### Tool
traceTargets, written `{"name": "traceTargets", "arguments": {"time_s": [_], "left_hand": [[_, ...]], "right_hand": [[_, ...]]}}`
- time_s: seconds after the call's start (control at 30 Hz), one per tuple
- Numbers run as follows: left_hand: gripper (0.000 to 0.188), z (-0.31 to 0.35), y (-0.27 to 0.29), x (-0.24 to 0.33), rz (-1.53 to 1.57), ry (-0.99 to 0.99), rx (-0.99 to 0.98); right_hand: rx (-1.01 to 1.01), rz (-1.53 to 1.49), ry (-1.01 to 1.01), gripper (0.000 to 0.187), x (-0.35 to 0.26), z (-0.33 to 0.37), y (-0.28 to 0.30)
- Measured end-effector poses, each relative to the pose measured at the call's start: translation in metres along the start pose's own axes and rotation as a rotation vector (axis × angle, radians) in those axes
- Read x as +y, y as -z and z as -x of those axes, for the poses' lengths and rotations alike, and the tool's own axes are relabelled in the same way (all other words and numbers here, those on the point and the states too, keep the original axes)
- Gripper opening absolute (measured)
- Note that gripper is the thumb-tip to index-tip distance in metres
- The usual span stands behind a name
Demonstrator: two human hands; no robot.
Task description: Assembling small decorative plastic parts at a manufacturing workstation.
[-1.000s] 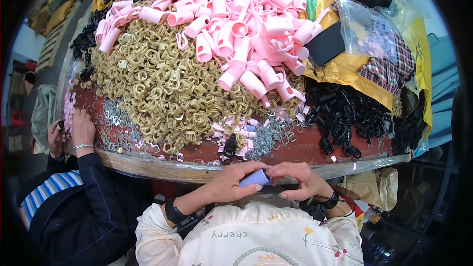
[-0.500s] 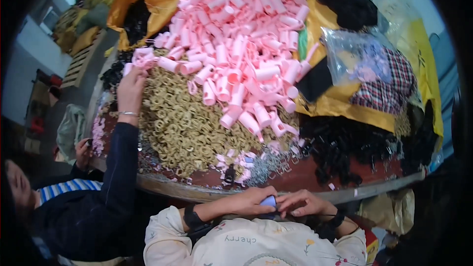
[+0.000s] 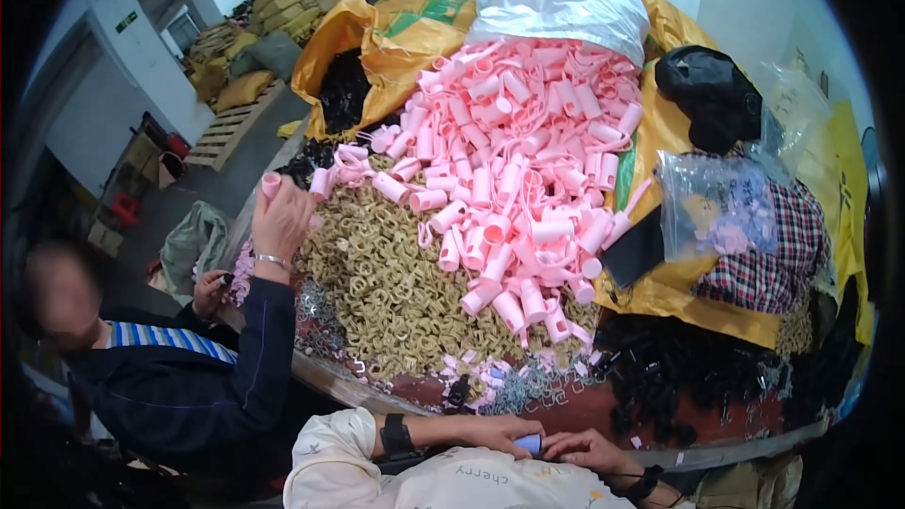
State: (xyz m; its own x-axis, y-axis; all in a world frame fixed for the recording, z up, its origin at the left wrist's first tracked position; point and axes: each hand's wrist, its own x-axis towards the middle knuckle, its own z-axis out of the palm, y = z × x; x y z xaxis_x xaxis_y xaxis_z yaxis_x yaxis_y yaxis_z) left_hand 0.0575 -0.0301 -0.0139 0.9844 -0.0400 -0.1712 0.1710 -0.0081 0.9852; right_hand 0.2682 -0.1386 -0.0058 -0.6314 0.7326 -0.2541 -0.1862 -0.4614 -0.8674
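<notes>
A short purple plastic cylinder [image 3: 530, 444] sits between the person's 2 hands, just in front of the body and below the near edge of the tabletop [image 3: 589, 415]. The left hand [image 3: 501, 432] is closed around it, leaving an end exposed toward the right, probably so the other side can get at that end. The right hand [image 3: 586, 451] is half curled just beside that end; whether its fingers pinch anything or touch the cylinder, I cannot tell.

Beyond them, beige plastic rings [image 3: 386, 292] lie heaped, with pink plastic cylinders [image 3: 514, 184] piled behind and partly over them. Silver wire hooks [image 3: 514, 394] lie near the edge and black plastic clips [image 3: 650, 358] to the right, seemingly sorted by kind and kept within arm's reach. A yellow woven sack [image 3: 698, 311] lies under the checked cloth [image 3: 754, 259], apparently as a liner.

At left, a co-worker's raised hand [image 3: 283, 226] grips a pink cylinder [image 3: 271, 185], held up clear of the beige heap.
</notes>
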Motion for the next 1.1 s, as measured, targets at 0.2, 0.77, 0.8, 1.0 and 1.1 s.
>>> {"name": "traceTargets", "arguments": {"time_s": [0.2, 0.77, 0.8, 1.0, 1.1], "left_hand": [[0.044, -0.013, 0.004, 0.0, -0.034, 0.11, -0.04], [0.041, -0.029, -0.01, -0.006, -0.15, -0.107, 0.322], [0.039, -0.028, -0.014, -0.012, -0.202, -0.076, 0.406], [0.043, -0.028, -0.013, 0.008, -0.399, 0.012, 0.546], [0.044, -0.03, -0.013, 0.009, -0.551, -0.085, 0.585]], "right_hand": [[0.101, -0.1, -0.047, 0.019, -0.026, -0.006, -0.008], [0.927, -0.197, 0.099, 0.015, 0.006, 0.007, 0.013], [0.935, -0.288, 0.097, 0.015, 0.003, 0.005, 0.016], [0.913, -0.553, 0.199, 0.011, -0.015, -0.007, 0.008], [0.863, -0.623, 0.228, 0.008, -0.01, -0.003, 0.003]]}}
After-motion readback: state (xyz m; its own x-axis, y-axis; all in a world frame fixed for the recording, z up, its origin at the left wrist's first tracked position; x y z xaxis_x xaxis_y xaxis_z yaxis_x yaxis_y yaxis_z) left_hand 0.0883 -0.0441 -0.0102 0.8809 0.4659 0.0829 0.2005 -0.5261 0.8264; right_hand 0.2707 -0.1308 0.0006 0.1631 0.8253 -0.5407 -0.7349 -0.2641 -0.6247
